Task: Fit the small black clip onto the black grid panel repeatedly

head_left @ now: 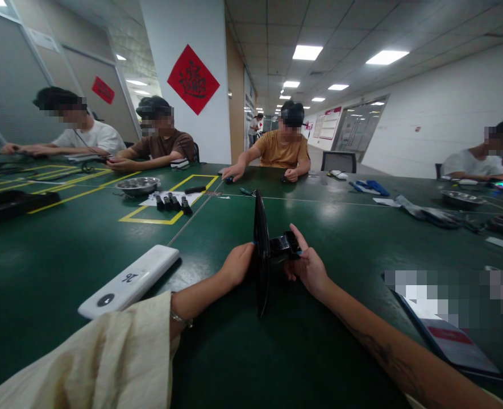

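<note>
A thin, dark flat panel [261,261] stands upright above the table in front of me, seen almost edge-on. A glossy black block-shaped mount [286,245] sticks out from its right face. My left hand [238,264] is closed on the panel's left side, its fingertips partly hidden by the panel. On the other side, my right hand [313,270] grips the end of the mount between thumb and fingers, with one finger pointing up. What the panel is exactly I cannot make out.
On the green table [217,346] a white power bank [129,281] lies at left and a tablet-like screen [451,329] at right. Farther off are several small black parts [172,203], a metal bowl [137,186] and grey gloves [428,213]. Several people sit around the table.
</note>
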A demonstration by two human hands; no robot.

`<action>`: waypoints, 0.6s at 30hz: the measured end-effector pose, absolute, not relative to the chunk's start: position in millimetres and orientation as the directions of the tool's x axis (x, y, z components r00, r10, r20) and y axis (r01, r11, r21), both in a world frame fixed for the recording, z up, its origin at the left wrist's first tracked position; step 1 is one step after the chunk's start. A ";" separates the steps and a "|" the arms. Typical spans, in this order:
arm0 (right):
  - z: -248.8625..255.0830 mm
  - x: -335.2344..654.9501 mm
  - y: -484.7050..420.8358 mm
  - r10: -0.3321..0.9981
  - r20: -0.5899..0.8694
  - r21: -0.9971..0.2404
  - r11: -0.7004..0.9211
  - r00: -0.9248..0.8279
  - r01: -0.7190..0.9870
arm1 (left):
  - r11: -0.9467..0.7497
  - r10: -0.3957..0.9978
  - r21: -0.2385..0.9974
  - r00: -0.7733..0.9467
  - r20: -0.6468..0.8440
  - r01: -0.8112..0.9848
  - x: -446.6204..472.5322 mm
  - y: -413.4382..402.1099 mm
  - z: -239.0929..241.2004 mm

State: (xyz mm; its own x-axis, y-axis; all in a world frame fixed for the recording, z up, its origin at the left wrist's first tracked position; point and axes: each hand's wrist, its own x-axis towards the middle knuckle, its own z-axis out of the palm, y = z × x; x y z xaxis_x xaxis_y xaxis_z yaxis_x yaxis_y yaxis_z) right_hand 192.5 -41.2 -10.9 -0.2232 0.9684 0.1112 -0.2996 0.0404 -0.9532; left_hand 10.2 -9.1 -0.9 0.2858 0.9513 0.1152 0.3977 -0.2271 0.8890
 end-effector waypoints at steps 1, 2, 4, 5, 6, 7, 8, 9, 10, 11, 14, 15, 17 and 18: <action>-11.0 192.5 -40.9 0.968 0.111 -0.953 0.041 -0.223 -0.299 | -0.218 0.953 0.895 0.281 0.109 0.390 10.2 -8.7 -1.8; -11.3 192.4 -40.5 0.968 0.113 -0.953 0.042 -0.224 -0.300 | -0.204 0.956 0.904 0.274 0.102 0.375 10.4 -8.3 -3.1; -11.9 192.3 -39.5 0.967 0.118 -0.952 0.045 -0.227 -0.303 | -0.177 0.961 0.925 0.260 0.089 0.337 11.1 -8.4 -5.6; -12.3 192.3 -39.0 0.966 0.122 -0.951 0.048 -0.227 -0.305 | -0.167 0.964 0.933 0.253 0.085 0.320 11.5 -8.7 -6.4; -12.5 192.3 -38.7 0.966 0.124 -0.951 0.050 -0.228 -0.305 | -0.162 0.965 0.937 0.247 0.085 0.309 11.8 -9.1 -6.6; -12.6 192.4 -38.5 0.966 0.123 -0.951 0.050 -0.227 -0.305 | -0.161 0.966 0.937 0.243 0.085 0.310 12.1 -9.6 -6.3; -12.5 192.4 -38.6 0.967 0.119 -0.952 0.046 -0.226 -0.303 | -0.164 0.967 0.933 0.240 0.087 0.321 12.2 -10.1 -5.5; -12.4 192.5 -38.8 0.968 0.114 -0.952 0.042 -0.224 -0.303 | -0.170 0.967 0.926 0.239 0.091 0.337 12.2 -10.6 -4.3; -12.1 192.5 -39.2 0.969 0.110 -0.952 0.038 -0.223 -0.304 | -0.180 0.966 0.918 0.239 0.098 0.353 12.0 -10.9 -2.8; -11.8 192.6 -39.6 0.969 0.108 -0.951 0.035 -0.221 -0.308 | -0.193 0.964 0.910 0.243 0.106 0.367 11.8 -11.2 -1.3; -11.1 192.6 -40.4 0.969 0.109 -0.947 0.032 -0.224 -0.321 | -0.219 0.956 0.898 0.266 0.119 0.383 11.0 -11.7 2.5; -11.0 192.6 -40.5 0.968 0.110 -0.947 0.033 -0.227 -0.321 | -0.224 0.954 0.896 0.273 0.121 0.383 10.9 -11.8 3.2; -11.0 192.5 -40.4 0.966 0.116 -0.947 0.038 -0.231 -0.318 | -0.229 0.952 0.894 0.282 0.122 0.384 10.7 -11.8 3.3; -11.1 192.5 -40.4 0.965 0.118 -0.948 0.039 -0.234 -0.317 | -0.222 0.952 0.898 0.284 0.115 0.380 10.7 -11.7 2.7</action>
